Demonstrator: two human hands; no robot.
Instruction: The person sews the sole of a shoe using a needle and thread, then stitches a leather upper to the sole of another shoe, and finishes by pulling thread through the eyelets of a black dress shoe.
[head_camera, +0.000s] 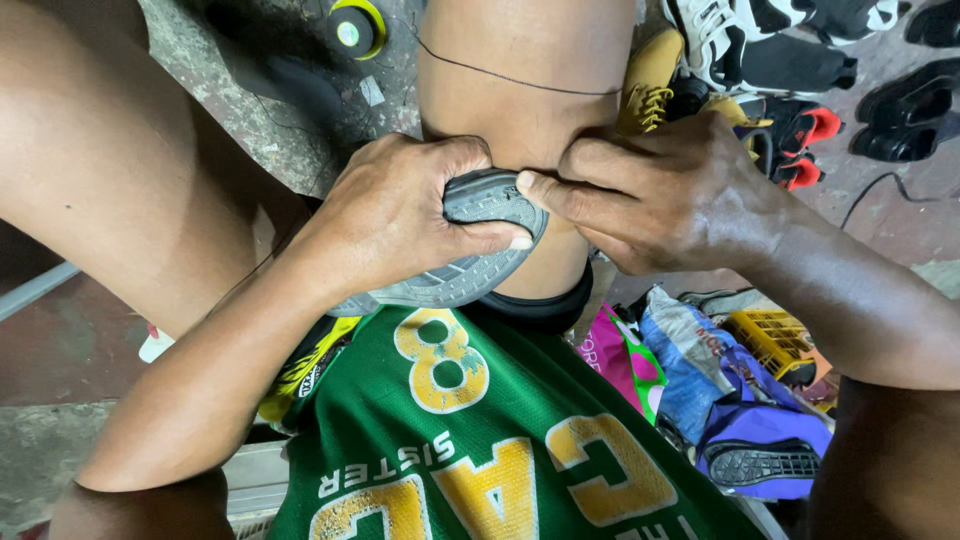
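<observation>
Centrally, the left hand (395, 215) was clenched around the toe of a grey-soled shoe (470, 250), sole turned upward, which lay pressed against the person's bare knee (520, 90) above a green jersey (480, 440). The right hand (660, 190) met it from the other side, its fingers (560, 195) pinched against the shoe's upper edge, while a thin dark thread (520, 78) crossed the knee. Behind lay a yellow-rimmed spool (352, 28) and, to the right, scattered shoes (790, 50) on the concrete floor (260, 110).
</observation>
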